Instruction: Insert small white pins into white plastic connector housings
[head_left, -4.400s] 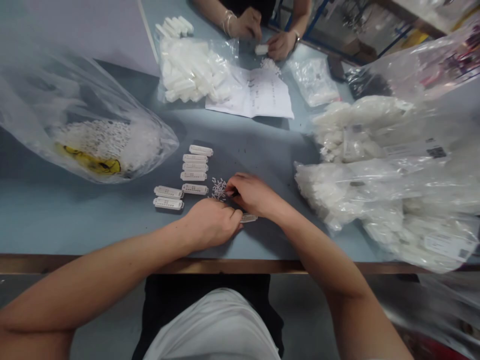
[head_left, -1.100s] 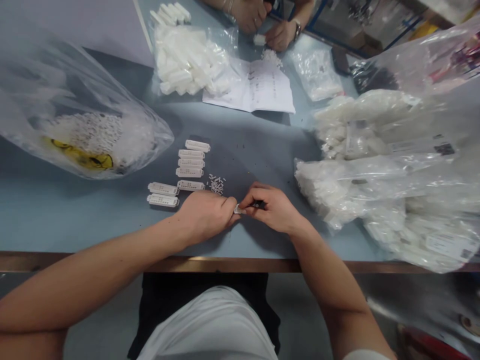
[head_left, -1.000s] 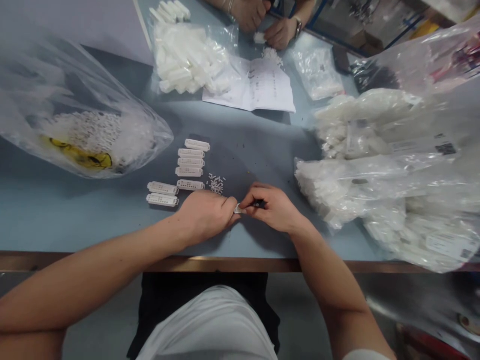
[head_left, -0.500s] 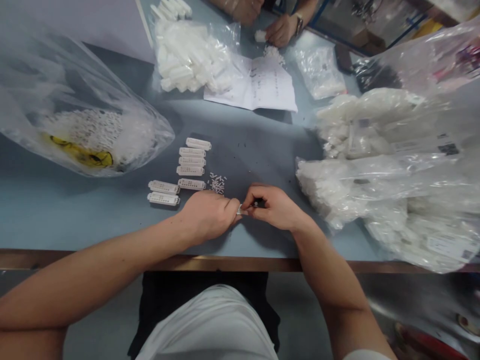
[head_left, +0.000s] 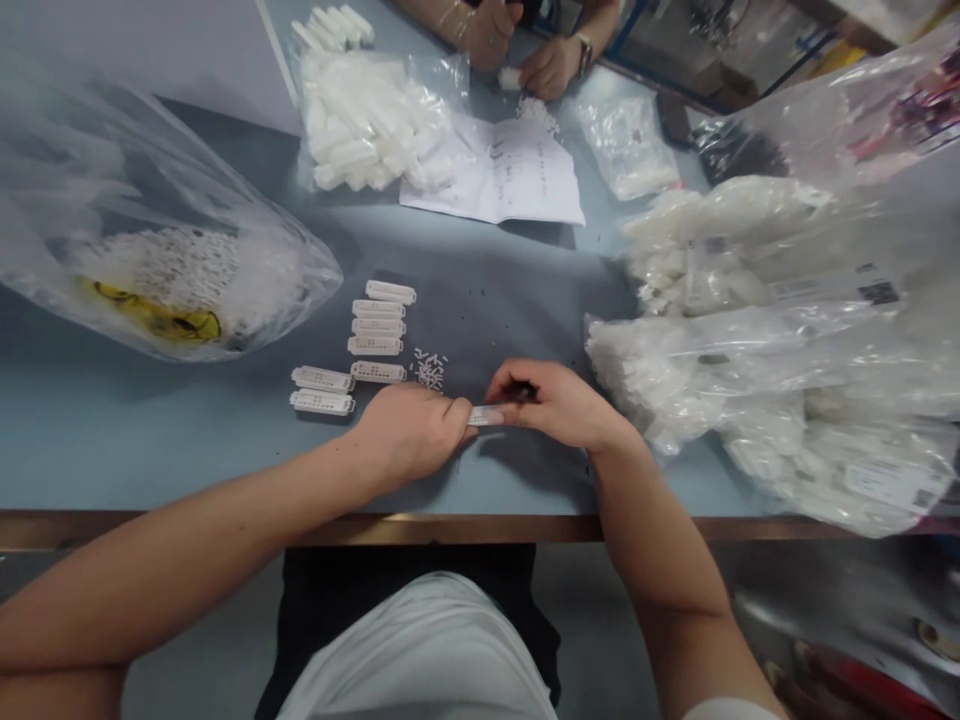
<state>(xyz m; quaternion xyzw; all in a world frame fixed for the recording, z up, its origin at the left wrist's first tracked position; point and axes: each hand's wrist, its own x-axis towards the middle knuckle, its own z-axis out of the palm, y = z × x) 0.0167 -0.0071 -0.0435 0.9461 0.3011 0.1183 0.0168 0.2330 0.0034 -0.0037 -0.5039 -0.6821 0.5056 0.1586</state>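
Note:
My left hand (head_left: 412, 430) is closed around a small, narrow white plastic case (head_left: 484, 415). Part of the case sticks out to the right of the thumb; the rest is hidden in the fist. My right hand (head_left: 559, 400) has curled fingers, and its thumb and fingertips are at the case's right end. Whether a tiny part is also pinched there is too small to tell. Just behind my left hand lies a loose heap of tiny white pieces (head_left: 430, 371). Left of the heap, several similar white cases (head_left: 377, 346) lie in a rough column, with two more white cases (head_left: 322, 402) farther left.
A clear bag of small white parts with a yellow strip (head_left: 187, 320) lies at left. Large bags of white parts (head_left: 750, 380) crowd the right. At the back are a bag of white cases (head_left: 375, 125), a paper sheet (head_left: 517, 180) and a co-worker's hands (head_left: 551, 68).
My right fingers have lifted and spread slightly from the case, so more of it shows between the hands. The left hand keeps its hold. The whole view has shifted a little.

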